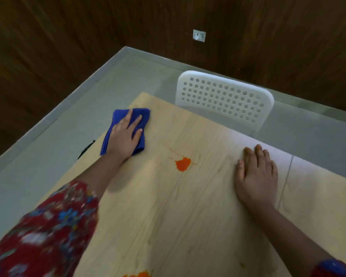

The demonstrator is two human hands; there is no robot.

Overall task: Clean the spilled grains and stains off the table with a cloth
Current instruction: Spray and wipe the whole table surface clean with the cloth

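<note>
Cloth (120, 116): blue, folded into a rough rectangle, lying on the light wood-grain table (188, 216) at its far left corner. One long edge runs just beside the table's left edge.

Left hand (124, 136): palm down on top of the cloth, covering its middle. Fingers are straight and slightly spread, pressing flat, not curled round the fabric. The thumb lies extended on the cloth's right side. The forearm comes in from the lower left in a red floral sleeve (48, 226), which is blurred.

Right hand (257, 176): palm down on bare tabletop, well apart from the cloth and near the far edge. Fingers are straight and close together, holding nothing. A thin seam (287, 176) in the table surface runs just to its right.

Stains: one orange stain (183, 163) with small splashes round it lies between the two hands, near the cloth but not touching it. A second orange patch (140, 274) is cut off by the lower edge of the view. Faint streaks show in the grain around the first stain.

Surroundings: a white perforated chair back (224, 96) stands just beyond the table's far edge. Grey floor (68, 126) and a dark wood-panelled wall (68, 37) carrying a white wall socket (199, 35) lie behind. A dark object at the table's left edge is too small to identify.
</note>
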